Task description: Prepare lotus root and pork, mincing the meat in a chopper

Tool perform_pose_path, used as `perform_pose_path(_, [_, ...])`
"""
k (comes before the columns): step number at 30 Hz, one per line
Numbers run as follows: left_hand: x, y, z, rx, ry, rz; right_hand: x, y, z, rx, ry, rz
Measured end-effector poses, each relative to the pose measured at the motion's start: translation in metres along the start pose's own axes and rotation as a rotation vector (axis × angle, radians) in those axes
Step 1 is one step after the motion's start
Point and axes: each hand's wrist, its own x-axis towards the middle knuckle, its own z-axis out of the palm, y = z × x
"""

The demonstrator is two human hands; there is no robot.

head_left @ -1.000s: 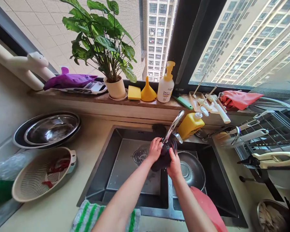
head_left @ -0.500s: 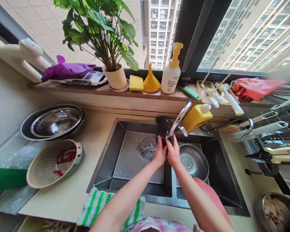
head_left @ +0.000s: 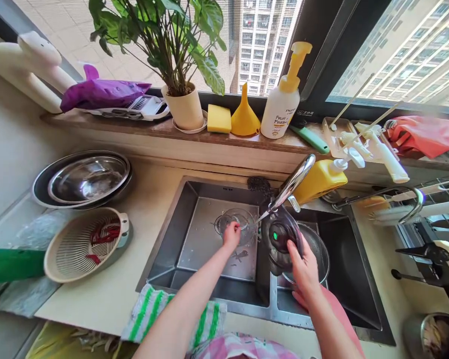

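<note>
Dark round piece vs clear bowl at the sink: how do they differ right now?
Colour: the dark round piece is smoky with a black centre and green spot; the clear bowl is colourless.
Place: the dark round piece is held up in the right hand; the clear bowl is low in the left basin, by the left hand.
Shared: both look round.

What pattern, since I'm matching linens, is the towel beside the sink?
Green and white stripes; the towel shows best in the head view.
</note>
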Motion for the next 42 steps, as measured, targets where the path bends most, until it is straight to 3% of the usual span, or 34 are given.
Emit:
perform_pose_path(3, [0.018,-0.011,-0.019,0.103,0.004,-0.002,-0.018,0.008,-0.029,0.15,0.123,0.269])
perform_pose_path(5, [0.029,-0.016,-0.022,0.184,-0.033,-0.005,-0.027,0.011,-0.042,0.257,0.201,0.424])
perform_pose_path(9, [0.043,-0.018,-0.007,0.402,-0.124,0.004,-0.032,0.014,-0.056,0.338,0.346,0.466])
perform_pose_path(12, [0.05,-0.007,0.0,0.617,-0.206,0.034,-0.029,0.016,-0.06,0.37,0.374,0.475])
perform_pose_path(16, [0.045,0.026,-0.005,0.938,-0.321,0.108,-0.024,0.017,-0.064,0.411,0.388,0.49])
perform_pose_path(20, [0.025,0.07,-0.005,1.209,-0.401,0.235,-0.022,0.023,-0.07,0.427,0.43,0.471])
perform_pose_path(27, [-0.014,0.133,0.02,1.363,-0.512,0.5,-0.031,0.044,-0.095,0.455,0.515,0.465])
perform_pose_path(29, [-0.02,0.145,0.023,1.298,-0.528,0.563,-0.036,0.048,-0.101,0.456,0.528,0.454])
perform_pose_path(33, [-0.022,0.156,0.026,0.963,-0.509,0.578,-0.043,0.057,-0.108,0.459,0.551,0.436])
perform_pose_path(38, [-0.012,0.137,0.045,0.378,-0.3,0.268,-0.045,0.067,-0.115,0.413,0.545,0.402])
perform_pose_path(42, [-0.003,0.112,0.056,0.103,-0.219,0.046,-0.045,0.071,-0.124,0.435,0.575,0.409])
